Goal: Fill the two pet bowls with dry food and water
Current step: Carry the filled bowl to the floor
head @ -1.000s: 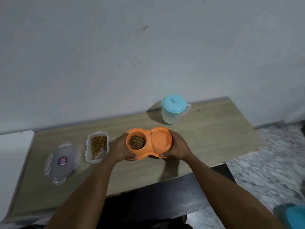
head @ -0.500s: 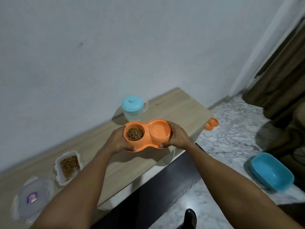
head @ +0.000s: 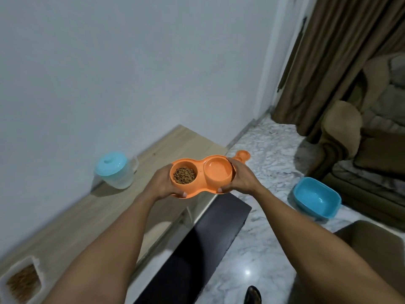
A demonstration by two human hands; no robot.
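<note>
I hold an orange double pet bowl (head: 200, 170) in the air, over the right end of the wooden table (head: 87, 216). Its left cup holds brown dry food (head: 184, 175); its right cup (head: 218, 172) holds clear water. My left hand (head: 163, 186) grips the bowl's left end and my right hand (head: 242, 179) grips its right end, thumbs on the front rim. A pale jug with a blue lid (head: 115, 170) stands on the table by the wall. An open clear container of dry food (head: 22, 281) lies at the bottom left.
A second orange double bowl (head: 243, 155) lies on the marble floor beyond the table's end. A blue plastic tub (head: 315, 199) sits on the floor at right, near a brown sofa (head: 372, 139) and curtain (head: 317, 51). A dark panel (head: 208, 238) runs below the table edge.
Both hands lifted the orange bowl off the table and carried it right. My view swung right, so the floor, blue tub and sofa came into sight and the food container slid to the corner.
</note>
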